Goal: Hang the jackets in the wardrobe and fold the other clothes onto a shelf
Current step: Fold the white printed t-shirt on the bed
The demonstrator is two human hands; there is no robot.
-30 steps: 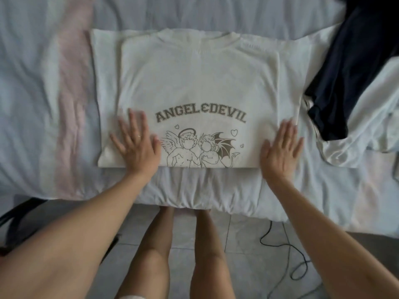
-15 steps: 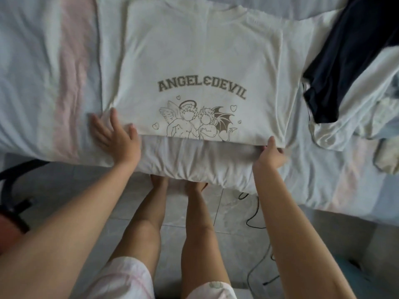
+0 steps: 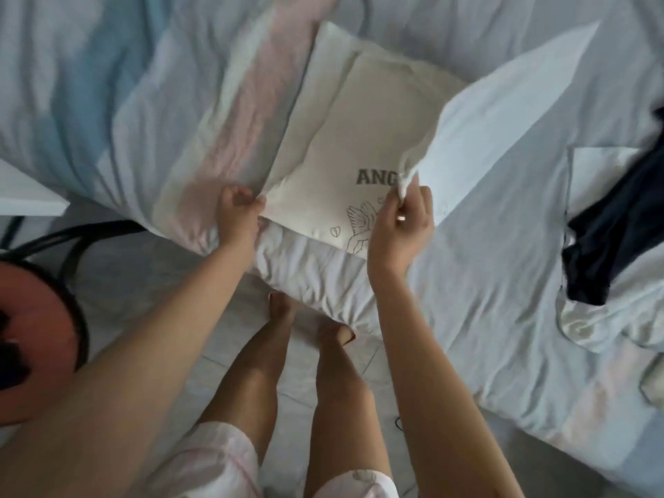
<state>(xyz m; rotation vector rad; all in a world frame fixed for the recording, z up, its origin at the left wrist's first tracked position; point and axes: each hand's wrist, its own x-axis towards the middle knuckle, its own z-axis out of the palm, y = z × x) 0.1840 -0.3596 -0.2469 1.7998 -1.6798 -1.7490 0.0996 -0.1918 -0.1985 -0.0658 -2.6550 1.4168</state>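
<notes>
A cream T-shirt (image 3: 373, 124) with an "ANGEL & DEVIL" print lies on the bed (image 3: 503, 282) near its front edge. My left hand (image 3: 238, 213) grips the shirt's lower left corner. My right hand (image 3: 404, 217) pinches the lower right edge and holds it lifted over the shirt. The raised flap shows its pale inner side and hides the right half of the print.
A dark navy garment (image 3: 621, 231) lies on pale clothes (image 3: 611, 310) at the bed's right side. A round red stool (image 3: 36, 339) with black legs stands at the left on the tiled floor. My bare legs stand against the bed edge.
Both hands went from lying flat on the shirt to gripping its lower corners. My right hand has lifted its side up and leftward over the print. The view has tilted.
</notes>
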